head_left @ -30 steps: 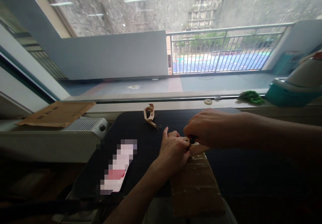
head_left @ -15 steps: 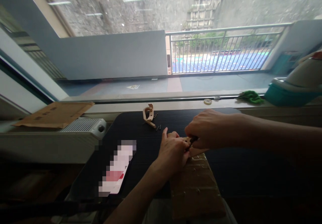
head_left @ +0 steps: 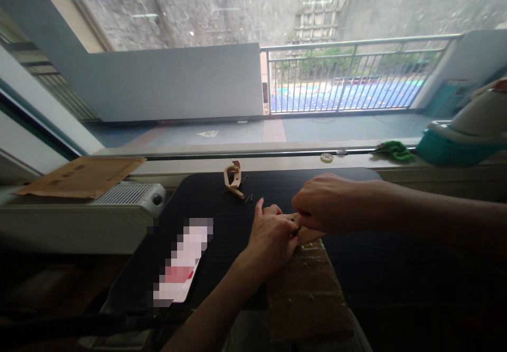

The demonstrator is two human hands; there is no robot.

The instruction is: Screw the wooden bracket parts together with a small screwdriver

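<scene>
My left hand (head_left: 273, 233) presses and grips a flat, light wooden piece (head_left: 311, 235), one finger pointing up and away from it. The piece rests at the far end of a brown taped block (head_left: 307, 294), which looks like cardboard. Over the same piece, my right hand (head_left: 320, 203) is closed round a small dark tool (head_left: 298, 230). Only the tool's thin end shows beside my left fingertips, so its kind is unclear. A curved wooden part (head_left: 233, 179) lies farther back on the black table (head_left: 214, 204), near a few small screws (head_left: 249, 199).
A pink and white card-like item (head_left: 182, 267), partly blurred out, lies on the table's left. A radiator (head_left: 130, 196) bearing a brown envelope (head_left: 85, 175) stands left. Along the window sill sit a tape roll (head_left: 327, 158), a green cloth (head_left: 396, 151) and a teal container (head_left: 446, 146).
My right hand has turned a little, and less of the dark tool shows below it. My left hand stays in place on the wooden piece. The view has shifted slightly.
</scene>
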